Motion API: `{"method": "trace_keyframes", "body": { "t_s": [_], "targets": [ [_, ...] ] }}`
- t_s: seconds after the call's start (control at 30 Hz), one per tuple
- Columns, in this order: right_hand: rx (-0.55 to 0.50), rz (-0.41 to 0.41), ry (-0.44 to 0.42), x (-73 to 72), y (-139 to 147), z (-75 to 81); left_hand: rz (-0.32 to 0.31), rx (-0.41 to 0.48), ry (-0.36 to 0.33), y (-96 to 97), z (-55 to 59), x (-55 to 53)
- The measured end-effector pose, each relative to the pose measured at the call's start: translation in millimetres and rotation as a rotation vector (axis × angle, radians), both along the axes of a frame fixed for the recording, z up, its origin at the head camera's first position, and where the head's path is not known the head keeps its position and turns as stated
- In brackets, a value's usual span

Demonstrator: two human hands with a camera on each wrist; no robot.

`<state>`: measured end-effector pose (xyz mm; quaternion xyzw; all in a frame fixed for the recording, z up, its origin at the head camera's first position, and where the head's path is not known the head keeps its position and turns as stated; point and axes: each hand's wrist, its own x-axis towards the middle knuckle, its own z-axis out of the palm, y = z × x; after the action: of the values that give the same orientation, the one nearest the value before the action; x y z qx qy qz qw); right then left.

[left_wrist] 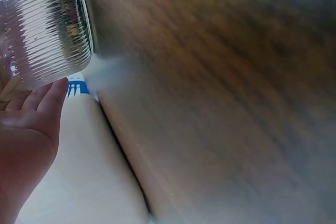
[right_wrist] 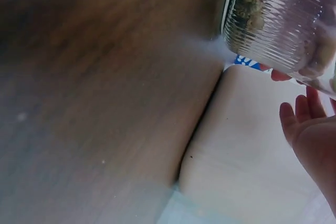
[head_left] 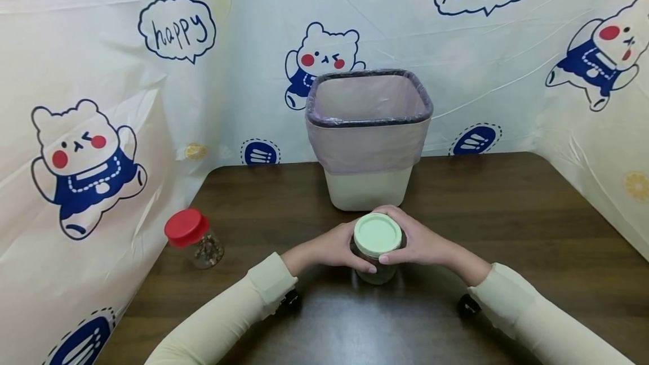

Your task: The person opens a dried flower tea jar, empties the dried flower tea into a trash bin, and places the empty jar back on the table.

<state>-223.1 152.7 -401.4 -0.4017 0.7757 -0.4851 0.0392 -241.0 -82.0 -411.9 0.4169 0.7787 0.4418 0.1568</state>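
Observation:
A ribbed clear jar (head_left: 376,276) with a pale green lid (head_left: 377,234) stands upright between both hands at the middle of the table. My left hand (head_left: 336,245) curls round its left side, thumb along the front. From the right, my right hand (head_left: 418,239) grips it near the lid, thumb tip just below the rim. Low in the jar (left_wrist: 47,30), the left wrist view shows a layer of dried brownish bits. The right wrist view has the same jar (right_wrist: 275,19) overhead, with the right hand's fingers (right_wrist: 303,109) beside it.
Behind the hands stands a pale bin (head_left: 369,187) lined with a translucent purplish bag. At the table's left edge is a clear jar with a red lid (head_left: 186,227), holding dark bits. A printed cloth (head_left: 243,72) hangs around the back and sides of the brown table (head_left: 507,213).

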Motion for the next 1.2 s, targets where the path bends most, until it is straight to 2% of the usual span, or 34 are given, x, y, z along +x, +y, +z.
{"method": "trace_keyframes", "body": {
  "t_s": [0.17,0.53,0.8,0.83,1.03,1.07,1.2],
  "targets": [
    [0.032,-0.087,0.087,8.9,1,-0.3,-0.002,0.012,0.007,0.2,-0.7,0.2],
    [0.063,-0.345,0.083,37.5,-15,5.7,0.026,0.006,0.003,-0.2,-0.8,2.9],
    [0.045,-0.531,0.041,45.6,-30,4.9,0.039,0.004,0.004,0.8,-2.1,3.3],
    [0.045,-0.546,0.042,46.1,-31,4.7,0.036,0.008,0.006,0.9,1.1,5.1],
    [0.043,-0.561,0.045,45.5,-33,5.0,0.035,0.005,0.005,0.5,2.4,6.5],
    [0.043,-0.558,0.044,45.0,-33,5.1,0.039,0.000,0.007,0.5,-1.0,4.5],
    [0.036,-0.539,0.057,42.9,-31,5.5,0.041,0.000,0.009,0.5,-2.6,3.3]
  ]
}}
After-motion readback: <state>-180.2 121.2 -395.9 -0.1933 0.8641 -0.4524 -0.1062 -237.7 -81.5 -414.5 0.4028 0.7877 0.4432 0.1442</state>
